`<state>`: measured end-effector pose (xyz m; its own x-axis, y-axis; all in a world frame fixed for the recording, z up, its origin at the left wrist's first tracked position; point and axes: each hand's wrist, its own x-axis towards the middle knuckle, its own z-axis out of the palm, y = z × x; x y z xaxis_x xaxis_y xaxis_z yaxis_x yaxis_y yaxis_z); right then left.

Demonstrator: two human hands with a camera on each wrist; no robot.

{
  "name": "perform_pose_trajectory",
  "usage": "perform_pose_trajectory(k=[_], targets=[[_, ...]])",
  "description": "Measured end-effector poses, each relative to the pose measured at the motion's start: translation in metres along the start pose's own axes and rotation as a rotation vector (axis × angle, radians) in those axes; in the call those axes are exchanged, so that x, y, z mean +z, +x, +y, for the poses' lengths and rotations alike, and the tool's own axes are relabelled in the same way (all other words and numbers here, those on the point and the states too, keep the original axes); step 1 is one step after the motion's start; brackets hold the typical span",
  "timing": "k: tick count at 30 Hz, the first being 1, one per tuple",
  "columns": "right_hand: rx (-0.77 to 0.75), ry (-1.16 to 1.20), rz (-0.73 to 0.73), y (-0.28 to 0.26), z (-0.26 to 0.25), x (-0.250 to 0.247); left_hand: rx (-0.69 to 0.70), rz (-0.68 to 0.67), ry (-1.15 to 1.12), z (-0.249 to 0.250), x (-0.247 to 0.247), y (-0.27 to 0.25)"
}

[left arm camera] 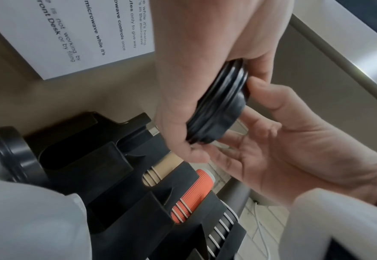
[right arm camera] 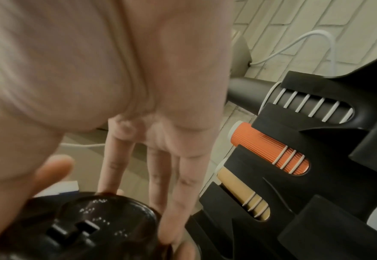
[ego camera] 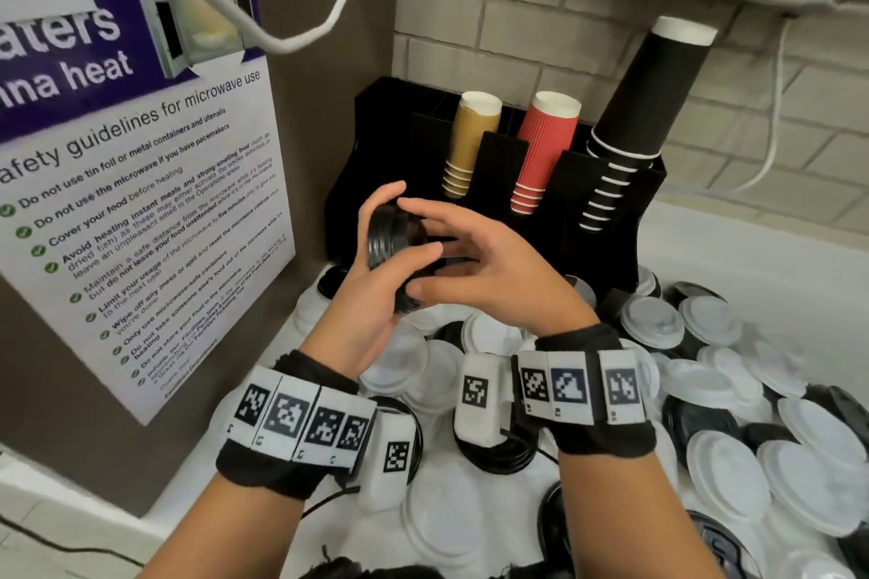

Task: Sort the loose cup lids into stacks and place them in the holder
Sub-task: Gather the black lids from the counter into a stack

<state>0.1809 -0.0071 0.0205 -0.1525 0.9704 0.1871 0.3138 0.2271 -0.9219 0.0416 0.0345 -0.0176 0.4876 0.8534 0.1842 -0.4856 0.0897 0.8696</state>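
Left hand (ego camera: 371, 249) fingers curl round black lid stack (ego camera: 392, 244); right hand (ego camera: 489, 268) fingers straight, pressing stack's face; holder (ego camera: 611, 221) just behind.

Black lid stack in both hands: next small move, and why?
Probably carry the stack of black plastic lids toward the open slot at the left end of the black plastic holder. The left hand grips the stack, the right hand steadies it with straight fingers, and it looks squared. The other slots in view hold cups.
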Motion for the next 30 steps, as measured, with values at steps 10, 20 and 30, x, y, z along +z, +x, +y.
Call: perform_pose_trajectory(k=[10,20,30], targets=[[0.036,-0.633,-0.391,0.017,0.012,0.007,-0.024,0.243,-0.032,0.018,-0.04,-0.002],[-0.231,-1.356,-0.906,-0.004,0.036,0.089,-0.02,0.237,0.098,0.037,-0.039,-0.007],[-0.046,-1.053,-0.789,0.005,0.027,0.07,0.086,0.221,0.228,0.043,-0.051,-0.01]])
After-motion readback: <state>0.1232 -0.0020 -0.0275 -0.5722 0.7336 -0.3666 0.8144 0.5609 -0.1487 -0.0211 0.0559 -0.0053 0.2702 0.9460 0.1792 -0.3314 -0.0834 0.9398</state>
